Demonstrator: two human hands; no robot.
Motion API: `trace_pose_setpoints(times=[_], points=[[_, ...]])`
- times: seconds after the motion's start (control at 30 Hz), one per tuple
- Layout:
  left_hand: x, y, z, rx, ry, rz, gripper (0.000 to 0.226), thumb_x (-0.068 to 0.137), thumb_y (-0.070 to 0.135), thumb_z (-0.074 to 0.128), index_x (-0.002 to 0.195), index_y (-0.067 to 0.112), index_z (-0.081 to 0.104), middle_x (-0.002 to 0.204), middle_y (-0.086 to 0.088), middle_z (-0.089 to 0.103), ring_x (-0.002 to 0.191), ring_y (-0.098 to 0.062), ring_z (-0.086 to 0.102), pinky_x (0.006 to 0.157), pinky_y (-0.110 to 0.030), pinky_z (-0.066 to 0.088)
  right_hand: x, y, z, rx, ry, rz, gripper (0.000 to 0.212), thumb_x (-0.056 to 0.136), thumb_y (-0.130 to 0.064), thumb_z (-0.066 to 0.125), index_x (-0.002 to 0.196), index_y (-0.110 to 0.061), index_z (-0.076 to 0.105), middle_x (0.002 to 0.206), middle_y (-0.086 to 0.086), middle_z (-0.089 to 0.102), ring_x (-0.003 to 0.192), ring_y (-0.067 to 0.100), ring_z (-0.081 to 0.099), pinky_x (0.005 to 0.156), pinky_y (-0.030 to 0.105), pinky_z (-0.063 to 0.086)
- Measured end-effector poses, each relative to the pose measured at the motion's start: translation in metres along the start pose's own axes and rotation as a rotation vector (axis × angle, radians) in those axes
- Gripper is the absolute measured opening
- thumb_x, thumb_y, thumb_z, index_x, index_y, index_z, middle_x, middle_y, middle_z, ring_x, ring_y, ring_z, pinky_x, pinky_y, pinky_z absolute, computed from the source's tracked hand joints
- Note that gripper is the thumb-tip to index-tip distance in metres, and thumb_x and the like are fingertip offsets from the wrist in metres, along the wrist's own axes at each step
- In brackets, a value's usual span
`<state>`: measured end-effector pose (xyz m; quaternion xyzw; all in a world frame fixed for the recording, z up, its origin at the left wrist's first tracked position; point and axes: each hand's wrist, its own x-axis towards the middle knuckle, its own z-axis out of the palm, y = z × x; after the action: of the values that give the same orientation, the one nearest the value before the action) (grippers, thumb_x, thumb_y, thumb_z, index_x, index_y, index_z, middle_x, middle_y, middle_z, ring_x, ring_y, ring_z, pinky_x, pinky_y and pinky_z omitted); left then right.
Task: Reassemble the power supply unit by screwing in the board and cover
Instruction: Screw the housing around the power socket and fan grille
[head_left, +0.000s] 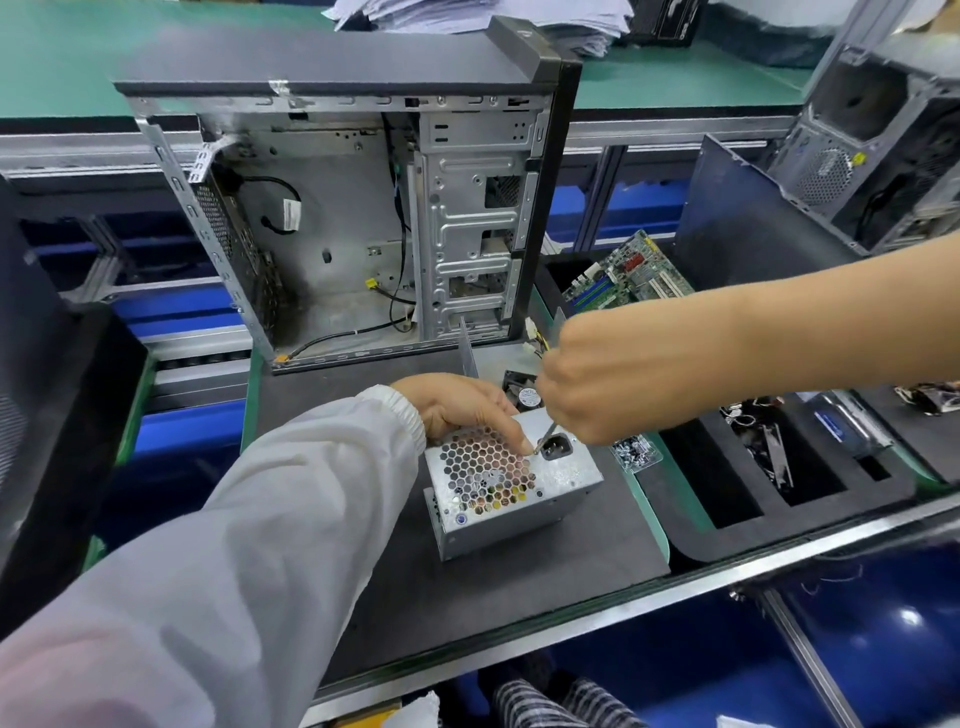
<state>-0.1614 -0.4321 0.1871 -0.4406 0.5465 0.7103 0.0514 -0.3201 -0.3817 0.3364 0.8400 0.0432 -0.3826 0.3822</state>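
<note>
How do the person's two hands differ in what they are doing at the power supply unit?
The left hand rests on the power supply unit, its fingers steadying the top beside the socket; the right hand grips a screwdriver held above it. The left arm wears a white sleeve; the right forearm is bare. The left comes from below, the right from the side. Both meet near the socket.

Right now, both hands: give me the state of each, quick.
Left hand: rests on the power supply unit, fingertip by the screwdriver tip, steadying it.
Right hand: closed around a screwdriver, its tip beside the power socket.
</note>
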Motion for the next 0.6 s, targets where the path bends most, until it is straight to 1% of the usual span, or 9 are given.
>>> trace_pose_setpoints(times=[0.07, 0.13, 0.23, 0.27, 0.33, 0.37, 0.4, 0.5, 0.6], points=[[0.000, -0.001, 0.001, -0.007, 0.016, 0.008, 0.006, 0.092, 0.008, 0.064, 0.088, 0.004, 0.067, 0.072, -0.004, 0.073, 0.061, -0.013, 0.070, 0.060, -0.024, 0.058, 0.000, -0.001, -0.006, -0.017, -0.038, 0.011, 0.026, 0.061, -0.003, 0.041, 0.058, -0.022, 0.058, 0.050, -0.003, 0.049, 0.045, 0.020, 0.039, 0.042, 0.026, 0.004], [0.002, -0.003, 0.002, -0.004, 0.031, 0.019, 0.004, 0.090, 0.008, 0.065, 0.089, 0.005, 0.067, 0.079, -0.006, 0.073, 0.067, -0.015, 0.069, 0.068, -0.029, 0.057, 0.002, 0.003, -0.013, 0.044, -0.089, 0.048, 0.013, 0.058, -0.008, 0.051, 0.053, -0.019, 0.050, 0.045, -0.001, 0.041, 0.042, 0.021, 0.034, 0.042, 0.023, 0.004], [0.003, -0.004, 0.003, -0.006, 0.049, 0.026, 0.013, 0.089, 0.009, 0.066, 0.099, 0.001, 0.067, 0.083, -0.008, 0.071, 0.069, -0.015, 0.068, 0.068, -0.028, 0.056, 0.008, 0.004, -0.006, 0.270, -0.066, 0.140, 0.039, 0.076, -0.016, 0.059, 0.055, -0.016, 0.026, 0.050, -0.001, 0.027, 0.044, 0.019, 0.023, 0.043, 0.023, 0.013], [0.003, -0.004, 0.003, -0.008, 0.049, 0.028, 0.020, 0.090, 0.009, 0.066, 0.106, -0.001, 0.066, 0.082, -0.007, 0.071, 0.067, -0.015, 0.068, 0.066, -0.027, 0.056, 0.009, 0.004, -0.005, 0.362, -0.070, 0.200, 0.041, 0.085, -0.022, 0.056, 0.058, -0.014, 0.026, 0.054, -0.001, 0.031, 0.047, 0.019, 0.027, 0.045, 0.024, 0.021], [0.004, -0.005, 0.003, -0.007, 0.044, 0.033, 0.027, 0.090, 0.009, 0.065, 0.114, -0.003, 0.063, 0.080, -0.006, 0.072, 0.065, -0.013, 0.069, 0.064, -0.025, 0.056, 0.013, 0.005, -0.006, 0.540, -0.140, 0.303, 0.034, 0.094, -0.036, 0.049, 0.071, -0.014, 0.037, 0.073, 0.001, 0.052, 0.063, 0.024, 0.047, 0.057, 0.027, 0.036], [0.003, -0.005, 0.002, -0.007, 0.043, 0.035, 0.024, 0.090, 0.009, 0.065, 0.112, -0.002, 0.064, 0.078, -0.006, 0.072, 0.064, -0.013, 0.069, 0.062, -0.024, 0.056, 0.015, 0.005, -0.006, 0.625, -0.179, 0.342, 0.031, 0.094, -0.041, 0.048, 0.078, -0.015, 0.042, 0.083, 0.004, 0.057, 0.075, 0.027, 0.054, 0.062, 0.029, 0.039], [0.003, -0.005, 0.002, -0.009, 0.042, 0.038, 0.020, 0.090, 0.009, 0.065, 0.107, -0.001, 0.066, 0.077, -0.005, 0.073, 0.063, -0.012, 0.069, 0.061, -0.023, 0.056, 0.017, 0.007, -0.007, 0.707, -0.216, 0.381, 0.033, 0.094, -0.043, 0.048, 0.079, -0.013, 0.043, 0.086, 0.006, 0.058, 0.079, 0.028, 0.057, 0.062, 0.028, 0.040], [0.003, -0.006, 0.002, -0.011, 0.049, 0.050, 0.010, 0.090, 0.009, 0.065, 0.097, 0.002, 0.068, 0.074, -0.004, 0.073, 0.060, -0.012, 0.068, 0.056, -0.022, 0.055, 0.023, 0.012, -0.006, 1.027, -0.347, 0.482, 0.041, 0.093, -0.037, 0.052, 0.062, -0.009, 0.048, 0.061, 0.006, 0.052, 0.053, 0.021, 0.049, 0.046, 0.023, 0.035], [0.004, -0.005, 0.002, -0.006, 0.055, 0.044, 0.015, 0.090, 0.009, 0.066, 0.102, 0.001, 0.068, 0.076, -0.005, 0.073, 0.061, -0.012, 0.068, 0.057, -0.022, 0.055, 0.026, 0.018, 0.000, 1.475, -0.585, 0.589, 0.039, 0.096, -0.027, 0.050, 0.064, -0.007, 0.057, 0.039, -0.002, 0.038, 0.029, 0.012, 0.030, 0.036, 0.014, 0.024]])
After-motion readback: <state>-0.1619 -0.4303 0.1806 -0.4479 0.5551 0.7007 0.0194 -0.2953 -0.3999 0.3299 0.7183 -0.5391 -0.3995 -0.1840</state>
